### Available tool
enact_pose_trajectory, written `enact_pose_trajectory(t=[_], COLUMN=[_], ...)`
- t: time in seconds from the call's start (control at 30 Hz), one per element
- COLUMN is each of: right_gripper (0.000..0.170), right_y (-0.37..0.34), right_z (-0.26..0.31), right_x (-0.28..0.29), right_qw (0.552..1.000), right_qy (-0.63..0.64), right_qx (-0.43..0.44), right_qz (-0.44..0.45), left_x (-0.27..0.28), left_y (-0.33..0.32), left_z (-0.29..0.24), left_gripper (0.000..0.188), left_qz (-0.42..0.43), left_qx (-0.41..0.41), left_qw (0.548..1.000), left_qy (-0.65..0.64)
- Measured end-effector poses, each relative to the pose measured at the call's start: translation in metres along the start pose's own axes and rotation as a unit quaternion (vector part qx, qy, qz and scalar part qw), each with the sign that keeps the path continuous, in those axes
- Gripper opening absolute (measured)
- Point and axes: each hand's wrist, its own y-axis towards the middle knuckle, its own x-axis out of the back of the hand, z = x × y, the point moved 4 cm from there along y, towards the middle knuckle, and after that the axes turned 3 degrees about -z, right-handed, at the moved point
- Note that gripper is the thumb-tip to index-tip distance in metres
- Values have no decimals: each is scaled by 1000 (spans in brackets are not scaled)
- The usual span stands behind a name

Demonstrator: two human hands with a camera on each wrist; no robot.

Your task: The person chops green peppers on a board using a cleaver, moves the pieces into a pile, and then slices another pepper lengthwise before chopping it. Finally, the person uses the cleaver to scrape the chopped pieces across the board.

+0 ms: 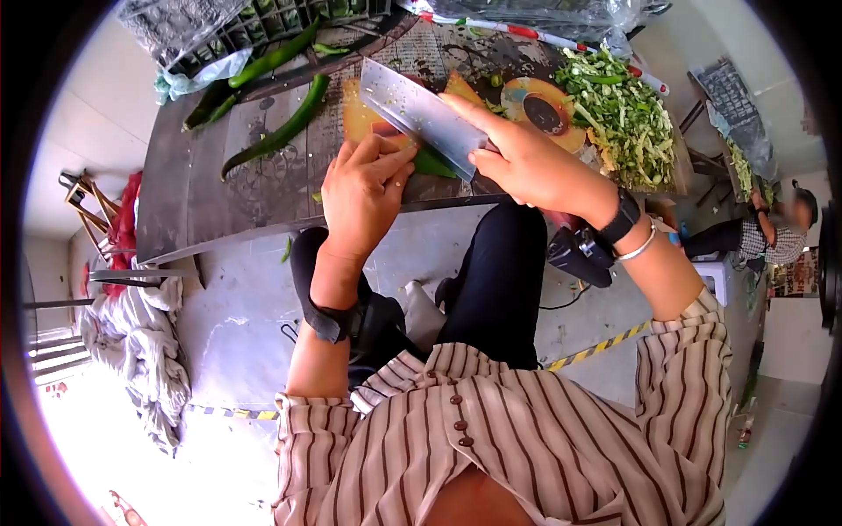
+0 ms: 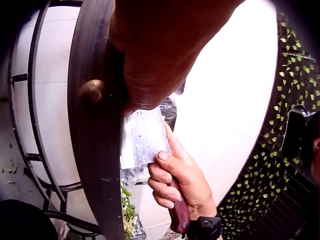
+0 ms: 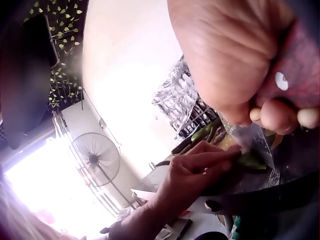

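Observation:
The right hand grips the dark red handle of a cleaver, its wide blade slanting beside the left hand's fingertips. Bent fingers of the left hand pinch a green pepper against the table, close to the blade. In the left wrist view the right hand wraps the handle, thumb near the blade. The right wrist view has the left hand holding the green piece beside the blade.
Long green peppers lie on the table at the left. A pile of chopped greens covers its right end. Behind are a black crate and plastic wrap. Another person is at the far right.

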Motion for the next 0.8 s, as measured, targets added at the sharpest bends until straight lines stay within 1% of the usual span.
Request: enact_pose_trajectory(t=[0.03, 0.13, 0.17, 0.2, 0.3, 0.33, 0.4, 0.5, 0.57, 0.6, 0.63, 0.67, 0.7, 0.73, 0.8], right_gripper=[65, 65, 66, 67, 66, 66, 66, 65, 65, 65, 65, 64, 64, 64, 63], right_y=[-1, -10, -16, -21, -21, -16, -12, -11, -18, -21, -24, -26, -24, -19, -5], right_z=[0, -2, -1, 1, -2, 1, 2, 1, 2, 2, 3, 2, 1, -2, 1], right_x=[-1, -1, 1, 2, -1, -3, -1, -1, -1, 0, 1, 1, -2, -3, -5], right_qw=[1000, 1000, 1000, 999, 999, 1000, 999, 1000, 998, 998, 999, 999, 999, 999, 998], right_qy=[-11, -27, 0, -18, -19, -19, -14, -6, 20, 21, -3, -25, -35, -31, -63], right_qx=[8, 8, -17, -26, -28, -16, 3, -8, -55, -56, -42, -29, 16, 10, 23], right_qz=[-12, -13, 3, -3, -8, -13, -30, -15, 3, 10, 7, 3, -18, -17, -18], left_x=[0, 0, 0, 1, -2, -3, -2, -1, 1, 2, 3, 3, 2, 0, -1], left_y=[-1, -3, -5, -7, -5, -5, -3, -2, -2, -4, -5, -4, -4, -6, -3], left_z=[1, -1, 0, 1, 1, 0, 2, 4, 4, 3, 4, 5, 4, 4, 3], left_gripper=[18, 18, 19, 19, 20, 20, 20, 20, 20, 20, 20, 20, 20, 20, 19], left_qz=[-5, -17, -22, -18, -12, -8, -32, -27, -34, -36, -33, -29, -25, -18, -23], left_qx=[0, 2, 1, 16, -2, -3, 13, 15, 6, 1, 10, 1, -11, -9, -4], left_qw=[1000, 1000, 1000, 1000, 1000, 1000, 999, 999, 999, 999, 999, 1000, 1000, 1000, 1000], left_qy=[0, -6, -10, -9, 10, 9, 29, 23, 15, 4, 4, 8, 11, 9, -2])
